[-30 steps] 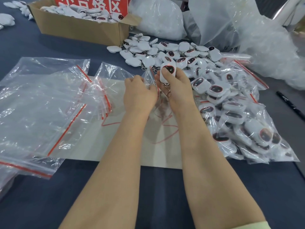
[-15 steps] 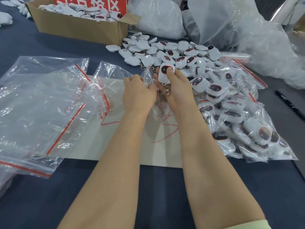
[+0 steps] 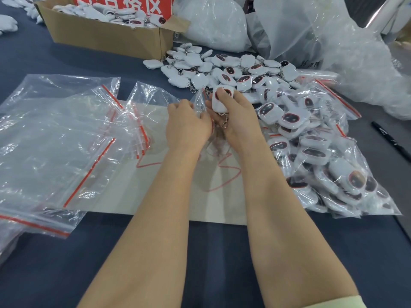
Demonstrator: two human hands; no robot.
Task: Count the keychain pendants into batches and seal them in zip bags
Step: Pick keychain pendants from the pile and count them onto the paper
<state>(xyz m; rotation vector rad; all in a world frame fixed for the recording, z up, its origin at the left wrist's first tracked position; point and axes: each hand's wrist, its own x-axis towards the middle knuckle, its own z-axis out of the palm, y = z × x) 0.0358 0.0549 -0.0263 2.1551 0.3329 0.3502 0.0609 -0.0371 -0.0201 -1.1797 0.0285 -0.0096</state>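
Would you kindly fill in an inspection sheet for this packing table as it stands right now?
Surface: dark blue table, pale sheet under the hands.
Job's things: loose pendants heaped ahead; filled zip bags right; empty zip bags left.
Clutter: cardboard box of pendants far left; black marker right.
Grippers: right hand holds one pendant; left hand grips a small clear bag.
Cables: nothing seen.
Surroundings: large plastic sacks behind.
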